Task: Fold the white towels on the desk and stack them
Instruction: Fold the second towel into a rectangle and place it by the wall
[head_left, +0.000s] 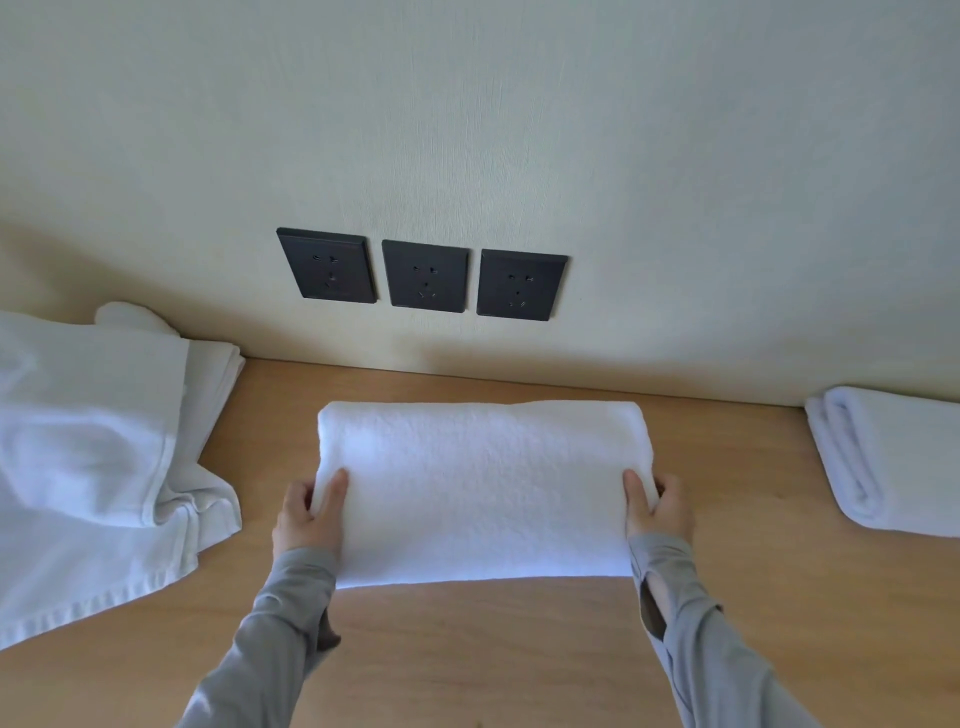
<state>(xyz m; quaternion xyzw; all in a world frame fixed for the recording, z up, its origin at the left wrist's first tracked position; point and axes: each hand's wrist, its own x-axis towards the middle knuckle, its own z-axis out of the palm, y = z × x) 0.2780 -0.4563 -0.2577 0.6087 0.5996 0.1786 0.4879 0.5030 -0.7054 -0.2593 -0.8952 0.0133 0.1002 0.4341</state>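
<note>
A folded white towel (480, 483) lies in the middle of the wooden desk (467, 649), its long side toward me. My left hand (309, 512) grips its left edge, thumb on top and fingers tucked under. My right hand (657, 506) grips the right edge the same way. A pile of unfolded white towels (98, 457) sprawls over the left of the desk. At the far right lies another folded white towel (893, 457), cut off by the frame edge.
The desk ends at a cream wall (519, 130) close behind the towel. Three black wall sockets (423, 275) sit just above the desk. Bare wood shows in front of the middle towel and between it and the right towel.
</note>
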